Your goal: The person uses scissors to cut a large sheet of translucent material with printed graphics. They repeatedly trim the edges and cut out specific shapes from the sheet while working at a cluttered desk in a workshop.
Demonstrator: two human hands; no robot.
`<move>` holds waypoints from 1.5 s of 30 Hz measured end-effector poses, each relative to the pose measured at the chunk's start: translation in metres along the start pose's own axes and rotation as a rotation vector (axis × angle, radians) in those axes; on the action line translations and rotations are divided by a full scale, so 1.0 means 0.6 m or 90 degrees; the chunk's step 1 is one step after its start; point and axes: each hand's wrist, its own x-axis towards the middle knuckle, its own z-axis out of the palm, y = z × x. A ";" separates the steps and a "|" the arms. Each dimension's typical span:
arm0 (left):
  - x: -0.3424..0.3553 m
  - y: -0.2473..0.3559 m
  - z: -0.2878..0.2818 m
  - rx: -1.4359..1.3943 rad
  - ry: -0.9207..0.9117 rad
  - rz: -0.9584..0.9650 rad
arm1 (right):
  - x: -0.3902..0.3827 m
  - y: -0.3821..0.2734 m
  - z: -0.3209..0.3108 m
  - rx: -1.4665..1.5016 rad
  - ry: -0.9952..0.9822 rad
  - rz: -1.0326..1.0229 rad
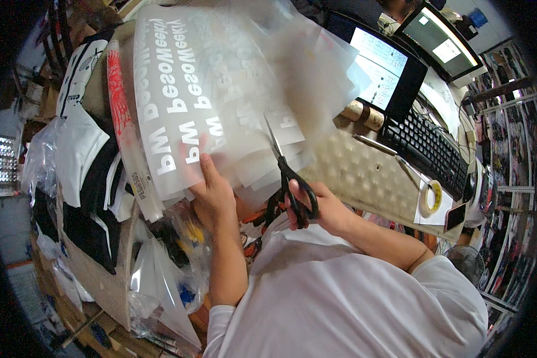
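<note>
A large translucent film sheet (232,128) with rows of white mirrored lettering spreads in front of me, its far right part smeared by motion. My left hand (212,194) is closed on its near edge, thumb on top. Through the finger and thumb loops of black-handled scissors (284,167), my right hand (321,206) keeps its grip. The slim metal blades lie close together and point away from me, over the film's near right part. Whether they touch the film I cannot tell.
To the left lie a clear-wrapped roll with red print (120,113) and black and white garments (95,173). On the right are a keyboard (426,146), a laptop screen (379,65), a monitor (447,45), a tape roll (431,198) and a phone (455,217).
</note>
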 end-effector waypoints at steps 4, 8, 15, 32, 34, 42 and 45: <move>-0.012 0.004 -0.009 0.085 0.014 -0.088 | -0.002 0.013 -0.001 -0.025 0.027 -0.019; -0.056 0.032 0.038 -0.169 0.020 -0.150 | -0.011 0.012 0.003 -0.039 0.016 -0.044; -0.030 0.029 0.049 -0.211 -0.115 -0.352 | -0.009 0.004 0.008 -0.027 0.036 -0.052; -0.003 0.043 0.023 -0.177 -0.181 -0.359 | 0.095 -0.065 0.021 -0.087 0.076 -0.058; 0.001 0.044 0.024 -0.166 -0.178 -0.341 | 0.095 -0.066 0.022 -0.090 0.072 -0.064; 0.004 0.057 0.023 -0.143 -0.171 -0.365 | 0.115 -0.088 0.024 -0.052 0.089 -0.073; 0.000 0.072 0.014 -0.174 -0.181 -0.421 | 0.145 -0.097 0.025 -0.008 0.079 -0.077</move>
